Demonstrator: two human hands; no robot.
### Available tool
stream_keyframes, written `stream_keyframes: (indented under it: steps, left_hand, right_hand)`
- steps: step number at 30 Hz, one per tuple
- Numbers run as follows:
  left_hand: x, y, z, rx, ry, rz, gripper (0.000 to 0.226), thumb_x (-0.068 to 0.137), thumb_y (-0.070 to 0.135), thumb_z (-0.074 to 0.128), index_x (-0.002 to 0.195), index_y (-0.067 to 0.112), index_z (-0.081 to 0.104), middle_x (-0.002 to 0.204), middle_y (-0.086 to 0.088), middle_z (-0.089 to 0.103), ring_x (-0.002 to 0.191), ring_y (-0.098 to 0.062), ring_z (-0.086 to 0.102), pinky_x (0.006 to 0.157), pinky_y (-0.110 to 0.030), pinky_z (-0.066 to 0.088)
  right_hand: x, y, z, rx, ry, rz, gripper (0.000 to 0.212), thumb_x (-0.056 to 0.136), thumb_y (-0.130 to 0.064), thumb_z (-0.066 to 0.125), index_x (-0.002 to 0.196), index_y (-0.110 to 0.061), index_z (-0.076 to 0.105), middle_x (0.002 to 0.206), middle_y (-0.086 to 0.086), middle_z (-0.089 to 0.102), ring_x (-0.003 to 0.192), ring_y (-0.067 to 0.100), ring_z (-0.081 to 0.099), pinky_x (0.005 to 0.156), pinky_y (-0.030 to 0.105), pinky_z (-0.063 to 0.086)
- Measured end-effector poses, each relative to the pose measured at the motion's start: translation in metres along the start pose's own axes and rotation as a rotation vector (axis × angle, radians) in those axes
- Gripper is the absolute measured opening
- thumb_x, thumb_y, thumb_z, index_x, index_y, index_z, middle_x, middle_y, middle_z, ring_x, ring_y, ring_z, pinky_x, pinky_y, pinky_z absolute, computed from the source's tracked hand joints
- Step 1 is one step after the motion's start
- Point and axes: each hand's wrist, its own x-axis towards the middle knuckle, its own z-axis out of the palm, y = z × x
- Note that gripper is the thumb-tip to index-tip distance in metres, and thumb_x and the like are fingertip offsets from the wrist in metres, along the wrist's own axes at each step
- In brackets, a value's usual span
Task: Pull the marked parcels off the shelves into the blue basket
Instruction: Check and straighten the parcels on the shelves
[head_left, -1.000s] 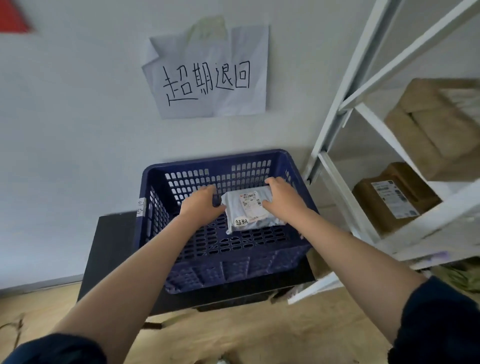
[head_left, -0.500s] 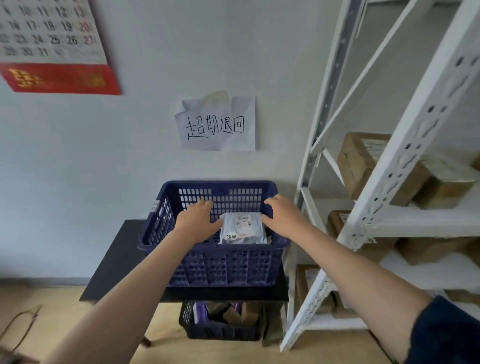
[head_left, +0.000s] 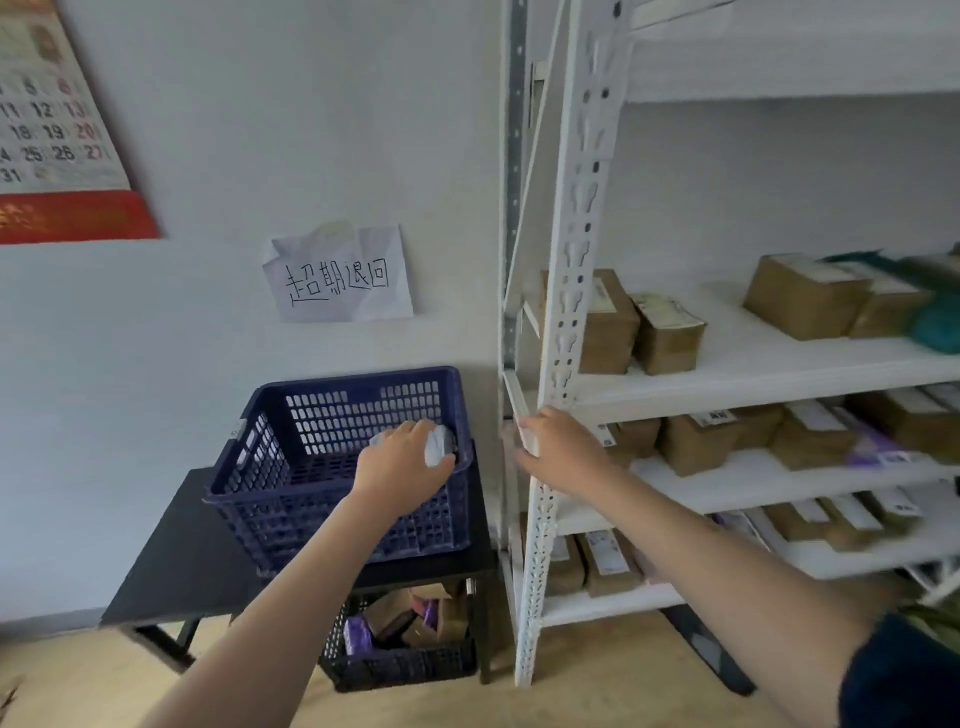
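Plain white wall up top, with a calendar in the upper left and a handwritten paper note mid-frame. Below that, the blue basket sits on a black table, white parcel inside at its right end. Left hand is over the parcel, can't tell if it's gripping. Right hand, blurry, fingers loose, holds nothing, right at the white shelf post. Brown boxes fill the shelves; a black crate of parcels sits under the table.

A dark blue perforated plastic basket sits upright, holding a crumpled white soft parcel at its right end, just beneath the left grip, while brown cardboard parcels line the white shelves beyond the right grip.
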Motion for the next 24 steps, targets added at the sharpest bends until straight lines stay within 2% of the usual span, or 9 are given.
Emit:
stream_keyframes:
  steps: [4,7,9,13,16,18,22,24]
  left_hand:
    - [-0.007,0.056,0.009,-0.014,-0.010,0.114,0.057,0.096,0.054,0.048,0.144,0.023,0.043,0.139,0.000,0.054,0.124,-0.023,0.053,0.096,-0.040,0.047]
    - [-0.008,0.103,0.016,-0.048,-0.046,0.132,0.052,0.094,0.054,0.047,0.136,0.023,0.047,0.134,-0.001,0.057,0.118,-0.025,0.056,0.091,-0.045,0.051]
    - [-0.008,0.136,0.022,-0.041,-0.054,0.168,0.055,0.092,0.059,0.044,0.137,0.028,0.045,0.133,0.002,0.058,0.116,-0.024,0.057,0.087,-0.043,0.053]
    - [-0.004,0.206,0.028,-0.017,-0.043,0.224,0.065,0.089,0.065,0.040,0.143,0.027,0.041,0.133,0.003,0.056,0.118,-0.023,0.055,0.087,-0.040,0.051]
    - [0.002,0.264,0.038,-0.037,-0.059,0.202,0.061,0.090,0.055,0.047,0.144,0.026,0.041,0.134,0.001,0.056,0.119,-0.024,0.055,0.089,-0.038,0.047]
    - [0.006,0.303,0.051,-0.034,-0.065,0.172,0.055,0.091,0.051,0.049,0.141,0.028,0.043,0.129,0.001,0.058,0.115,-0.024,0.056,0.087,-0.037,0.048]
    - [0.016,0.379,0.069,-0.002,-0.024,0.178,0.046,0.091,0.052,0.048,0.129,0.028,0.049,0.113,0.003,0.062,0.102,-0.022,0.059,0.072,-0.034,0.044]
    - [0.023,0.411,0.074,-0.050,-0.008,0.185,0.043,0.091,0.051,0.049,0.126,0.026,0.051,0.109,0.003,0.061,0.100,-0.022,0.059,0.070,-0.034,0.045]
  right_hand:
    - [-0.042,0.045,-0.019,-0.014,0.008,0.093,0.037,0.094,-0.038,0.058,0.125,-0.018,0.062,0.122,-0.001,0.057,0.116,0.023,0.056,0.089,0.036,0.050]
    - [-0.070,0.082,-0.043,-0.049,0.004,0.167,0.044,0.094,-0.039,0.059,0.134,-0.018,0.058,0.129,0.001,0.056,0.116,0.021,0.056,0.090,0.036,0.051]
    - [-0.087,0.111,-0.062,-0.070,0.047,0.215,0.047,0.094,-0.040,0.059,0.135,-0.018,0.058,0.131,0.002,0.056,0.118,0.020,0.056,0.092,0.037,0.049]
    - [-0.121,0.180,-0.097,-0.022,0.073,0.282,0.034,0.093,-0.035,0.061,0.117,-0.012,0.064,0.115,0.004,0.061,0.112,0.027,0.059,0.083,0.036,0.050]
    - [-0.145,0.236,-0.124,-0.062,0.098,0.312,0.041,0.094,-0.036,0.060,0.128,-0.014,0.061,0.124,0.004,0.060,0.112,0.023,0.058,0.082,0.032,0.048]
    - [-0.158,0.275,-0.141,-0.063,0.102,0.321,0.042,0.094,-0.036,0.060,0.129,-0.014,0.060,0.127,0.005,0.059,0.114,0.023,0.058,0.085,0.033,0.049]
    - [-0.178,0.343,-0.174,-0.064,0.087,0.304,0.046,0.093,-0.038,0.061,0.133,-0.015,0.057,0.131,0.005,0.059,0.116,0.022,0.058,0.095,0.037,0.050]
    - [-0.183,0.371,-0.191,-0.053,0.095,0.290,0.047,0.093,-0.036,0.061,0.134,-0.013,0.058,0.132,0.007,0.059,0.118,0.024,0.057,0.098,0.041,0.050]
